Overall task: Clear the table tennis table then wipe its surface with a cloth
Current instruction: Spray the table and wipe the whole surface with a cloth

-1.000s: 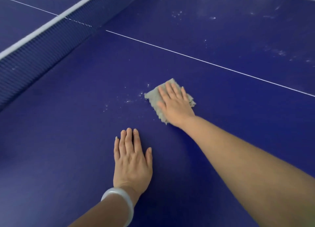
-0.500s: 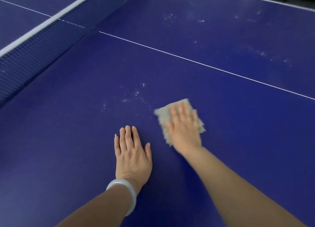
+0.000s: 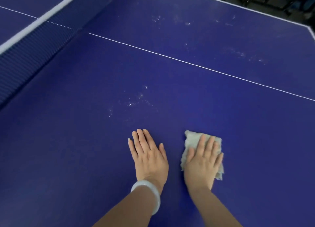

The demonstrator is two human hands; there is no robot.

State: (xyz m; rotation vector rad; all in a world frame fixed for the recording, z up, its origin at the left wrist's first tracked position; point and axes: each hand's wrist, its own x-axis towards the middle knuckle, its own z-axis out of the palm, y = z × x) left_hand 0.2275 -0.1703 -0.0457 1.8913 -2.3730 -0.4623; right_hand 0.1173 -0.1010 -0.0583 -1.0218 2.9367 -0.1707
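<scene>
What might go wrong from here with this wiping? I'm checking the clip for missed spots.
1. The white specks lie ahead of the cloth, so that patch may stay dirty unless a stroke goes over it.
2. More smears sit beyond the white line, a longer stretch and easy to skip.
3. The left hand presses flat on the table beside the right hand and could leave palm marks on the surface.
</scene>
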